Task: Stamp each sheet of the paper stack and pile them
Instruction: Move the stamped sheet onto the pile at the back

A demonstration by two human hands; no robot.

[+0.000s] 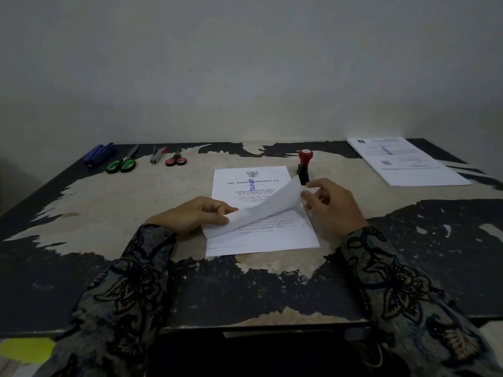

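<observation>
Both hands are pinching the top sheet (254, 210), left hand (194, 214) and right hand (330, 204) peeling it off the stack (261, 240) at table centre. Its stamp is showing; the stamper (304, 165) is standing at one o'clock, finished pile (408, 161) at two o'clock. More sheets are seemingly waiting.

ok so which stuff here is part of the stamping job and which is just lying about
In use: top sheet, paper stack, stamp, stamped pile, left hand, right hand.
Idle: green scissors, red scissors, stapler, staple remover.
</observation>
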